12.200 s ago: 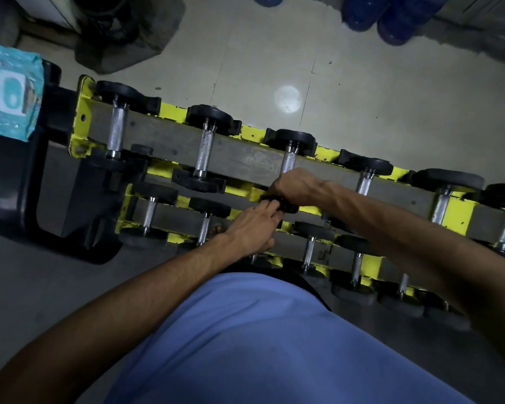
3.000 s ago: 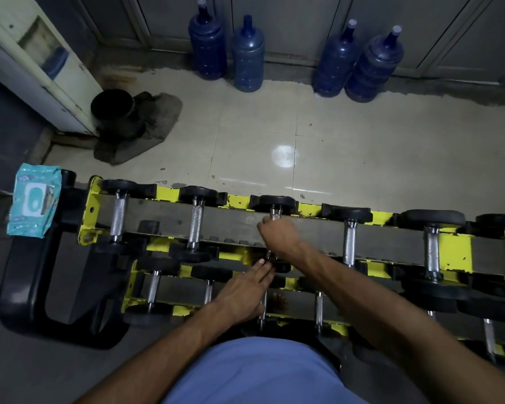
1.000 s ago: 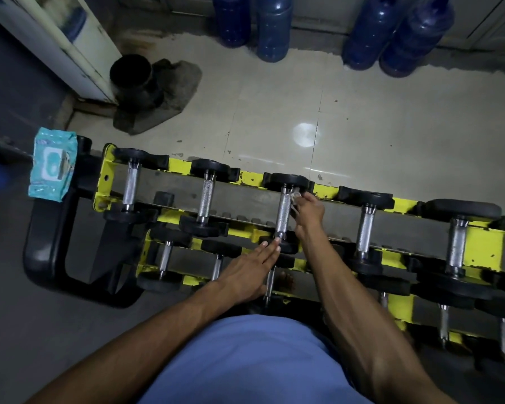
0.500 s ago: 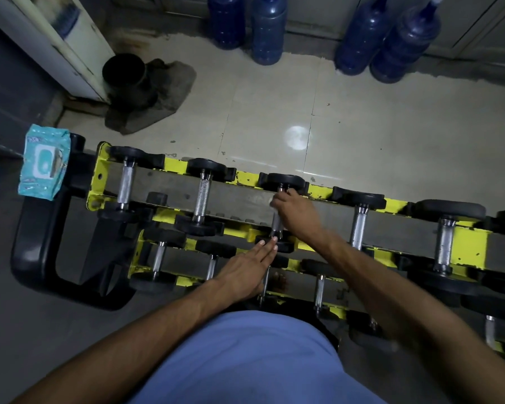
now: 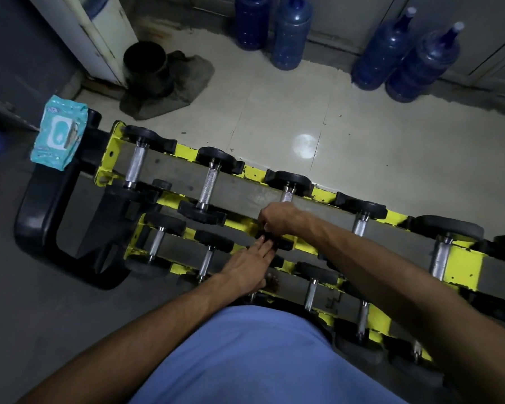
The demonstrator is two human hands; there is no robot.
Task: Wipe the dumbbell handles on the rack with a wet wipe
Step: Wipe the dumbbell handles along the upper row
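Note:
A yellow two-tier rack (image 5: 461, 263) holds several black-headed dumbbells with steel handles. My right hand (image 5: 277, 220) is closed around the near end of the third dumbbell's handle (image 5: 286, 196) on the top tier, and only the far end of that handle shows. Any wipe inside the fist is hidden. My left hand (image 5: 251, 259) lies flat with fingers straight, its fingertips on that dumbbell's near head, just below my right hand. Further dumbbell handles (image 5: 209, 185) to the left stand uncovered.
A light blue wet wipe pack (image 5: 59, 137) sits on a black frame (image 5: 38, 217) at the rack's left end. Several blue water bottles (image 5: 292, 33) line the far wall. A black bucket (image 5: 146, 68) stands on a cloth at the back left.
My right hand has slid along the third handle from its far end toward its near end. My left hand has stayed at the near head. The view shifted slightly.

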